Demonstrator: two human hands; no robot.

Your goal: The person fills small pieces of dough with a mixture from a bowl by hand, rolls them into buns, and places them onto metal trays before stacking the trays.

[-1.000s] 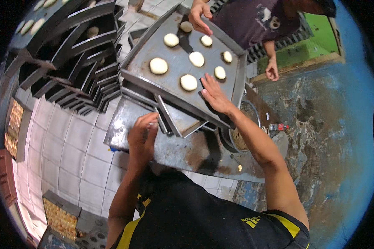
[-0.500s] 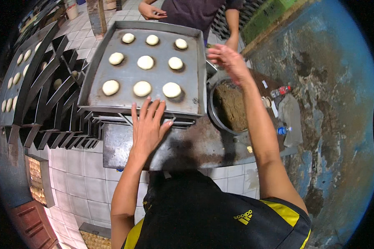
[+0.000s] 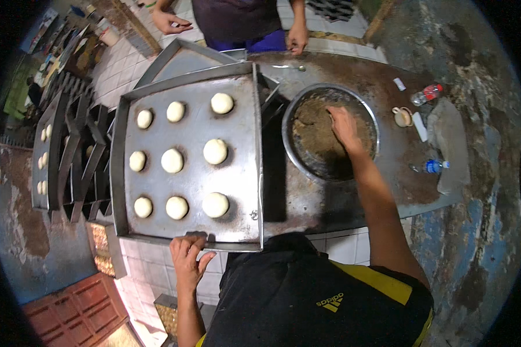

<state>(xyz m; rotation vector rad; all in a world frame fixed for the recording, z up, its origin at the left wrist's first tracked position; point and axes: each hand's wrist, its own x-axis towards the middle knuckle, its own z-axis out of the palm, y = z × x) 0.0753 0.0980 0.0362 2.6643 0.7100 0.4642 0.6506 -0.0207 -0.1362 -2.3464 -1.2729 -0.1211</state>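
Stained, dark metal tabletop (image 3: 318, 202) ran across the middle, with white floor tiles (image 3: 341, 246) on the near side and a peeling blue-grey wall (image 3: 480, 231) at right. Large square grey metal tray (image 3: 244, 173) sat left of centre, bearing nine pale round dough balls (image 3: 172, 161), three rows of three, well apart. Left hand (image 3: 188, 263): fingers bent over the tray's near rim, thumb apart from them; could not tell if it clamped the rim. Right hand (image 3: 347, 132): fingertips in crumbly brown filling (image 3: 315, 124) inside a round silver metal bowl (image 3: 287, 139), right of the tray; closure unclear, fingertips partly hidden. Clear plastic bottle with red label (image 3: 427, 94) and clear plastic bottle with blue label (image 3: 431, 166) lay farther right. Co-worker in dark shirt (image 3: 234, 20) stood opposite, both hands well apart from the dough.
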